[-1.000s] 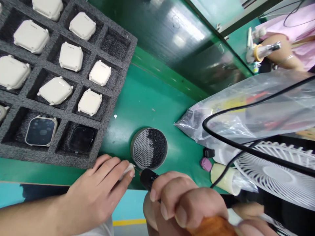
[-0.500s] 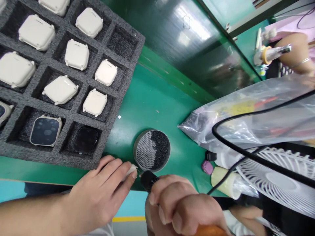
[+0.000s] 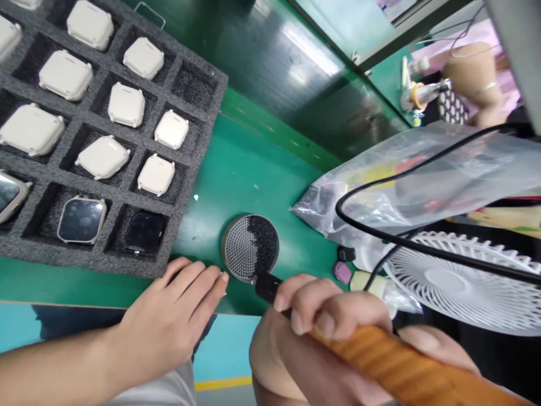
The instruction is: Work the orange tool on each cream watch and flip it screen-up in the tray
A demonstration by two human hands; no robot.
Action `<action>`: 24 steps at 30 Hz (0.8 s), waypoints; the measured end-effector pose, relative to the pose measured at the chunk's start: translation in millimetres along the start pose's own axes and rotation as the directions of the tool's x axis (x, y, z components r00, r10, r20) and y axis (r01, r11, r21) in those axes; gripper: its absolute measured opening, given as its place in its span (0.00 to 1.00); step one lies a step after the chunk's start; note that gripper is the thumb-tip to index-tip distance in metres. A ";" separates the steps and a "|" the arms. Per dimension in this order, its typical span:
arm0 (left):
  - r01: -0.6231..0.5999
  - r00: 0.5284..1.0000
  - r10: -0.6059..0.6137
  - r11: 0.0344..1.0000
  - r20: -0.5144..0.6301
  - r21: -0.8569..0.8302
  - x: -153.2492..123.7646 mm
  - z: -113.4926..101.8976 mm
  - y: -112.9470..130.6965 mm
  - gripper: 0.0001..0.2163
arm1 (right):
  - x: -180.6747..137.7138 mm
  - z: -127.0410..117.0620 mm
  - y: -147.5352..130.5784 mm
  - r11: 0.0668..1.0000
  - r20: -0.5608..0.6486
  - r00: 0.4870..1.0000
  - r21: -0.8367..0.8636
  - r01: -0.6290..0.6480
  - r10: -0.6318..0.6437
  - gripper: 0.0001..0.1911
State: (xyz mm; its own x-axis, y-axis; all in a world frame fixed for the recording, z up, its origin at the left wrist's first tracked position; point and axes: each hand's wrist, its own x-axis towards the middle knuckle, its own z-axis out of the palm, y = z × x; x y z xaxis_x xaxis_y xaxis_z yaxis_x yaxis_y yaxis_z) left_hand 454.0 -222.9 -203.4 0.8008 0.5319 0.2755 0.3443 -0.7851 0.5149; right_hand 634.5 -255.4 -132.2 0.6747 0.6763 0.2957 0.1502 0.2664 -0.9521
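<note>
My right hand (image 3: 321, 321) is shut around a soldering iron (image 3: 393, 361) with a ribbed orange handle and a black collar. Its tip reaches the near rim of a round metal dish (image 3: 249, 248), which holds bristles and black granules. My left hand (image 3: 177, 310) lies on the green mat beside the dish, fingers apart, holding nothing I can see. Just above it is a grey foam tray (image 3: 97, 260) with cells. These hold several cream watch cases (image 3: 102, 157), a watch with a spotted screen (image 3: 81, 220) and a dark-screened watch (image 3: 143, 232).
A clear plastic bag (image 3: 401, 192) and a black cable (image 3: 422, 248) lie right of the dish, in front of a white fan (image 3: 448, 282). A small purple object (image 3: 342, 273) sits near them. At top right, a co-worker's arm (image 3: 473, 73) shows beyond a green panel.
The small white piece at my left fingertips is no longer visible. The iron's handle has swung further into view, its tip now at the dish rim. The whole view has shifted slightly.
</note>
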 end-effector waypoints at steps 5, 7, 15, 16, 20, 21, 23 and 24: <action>0.018 1.000 -0.017 0.999 0.025 -0.040 1.3 -2.9 0.0 0.26 | 7.8 -2.7 -6.6 0.994 0.031 0.993 0.007 -0.111 0.110 0.22; 0.021 1.000 -0.021 0.999 -0.001 -0.039 1.2 -3.3 0.3 0.25 | 8.0 -2.6 -5.5 0.995 0.016 0.995 0.016 -0.103 0.103 0.22; 0.049 0.998 -0.050 0.998 -0.024 -0.043 2.6 -2.0 3.2 0.19 | 9.6 -0.2 -0.7 0.994 0.018 0.994 -0.003 -0.108 0.108 0.21; 0.051 0.998 -0.051 0.998 -0.026 -0.034 2.7 -1.6 3.5 0.18 | 10.0 0.5 -1.0 0.994 0.014 0.994 -0.005 -0.109 0.109 0.21; 0.045 0.999 -0.045 0.999 -0.022 -0.012 1.1 0.8 3.9 0.17 | 9.8 3.2 -1.1 0.994 -0.026 0.994 -0.027 -0.105 0.104 0.22; 0.044 0.999 -0.045 0.999 -0.020 -0.011 0.5 1.4 3.9 0.17 | 9.3 3.5 -0.8 0.994 -0.035 0.994 -0.029 -0.104 0.103 0.22; 0.045 0.999 -0.045 0.999 -0.022 -0.013 -0.6 2.1 3.9 0.18 | 8.4 3.1 0.0 0.994 -0.037 0.994 -0.026 -0.103 0.102 0.21; 0.045 0.999 -0.045 0.999 -0.025 -0.013 -1.0 2.4 3.8 0.18 | 8.1 2.3 0.4 0.995 -0.029 0.995 -0.023 -0.098 0.097 0.21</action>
State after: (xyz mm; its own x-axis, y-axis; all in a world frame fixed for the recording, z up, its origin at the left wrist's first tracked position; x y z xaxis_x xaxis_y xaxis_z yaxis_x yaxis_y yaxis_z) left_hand 455.7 -227.2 -203.7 0.7719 0.5747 0.2720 0.3736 -0.7561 0.5373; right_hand 638.3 -248.3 -130.0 0.7070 0.6785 0.1994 0.1000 0.1833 -0.9780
